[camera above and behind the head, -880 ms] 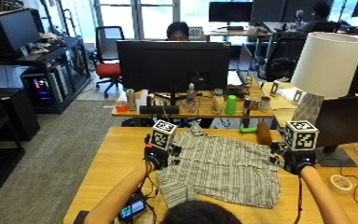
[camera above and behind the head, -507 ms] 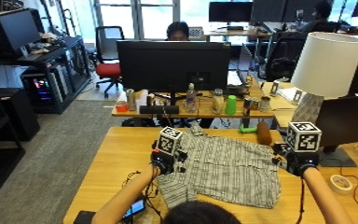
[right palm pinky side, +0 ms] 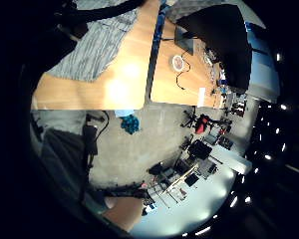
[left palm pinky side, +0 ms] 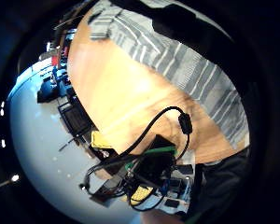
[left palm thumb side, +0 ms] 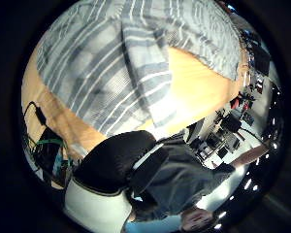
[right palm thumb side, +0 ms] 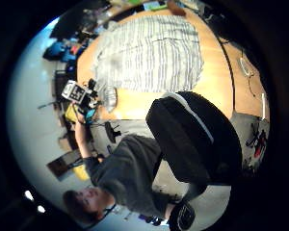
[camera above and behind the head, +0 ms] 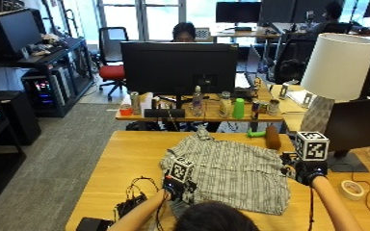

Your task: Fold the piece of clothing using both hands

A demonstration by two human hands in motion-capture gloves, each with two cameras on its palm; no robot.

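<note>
A striped shirt (camera above and behind the head: 236, 174) lies spread flat on the wooden bench (camera above and behind the head: 117, 166), its long axis running from the near edge toward the far edge, with the collar pointing far and slightly left and the hem nearest the person. It is grey with thin pale stripes, mostly smooth, and its near-left part is bunched and folded over on itself. The left hand (camera above and behind the head: 174, 186) is at that near-left corner of the shirt; the left thumb side palm view shows a flap of the striped cloth (left palm thumb side: 136, 73) folded close under the palm, but whether the fingers pinch it cannot be told. The right hand (camera above and behind the head: 309, 171) is just beside the shirt's right edge; its fingers cannot be told either. A roll of tape (camera above and behind the head: 350, 189) sits on the bench at the right.
</note>
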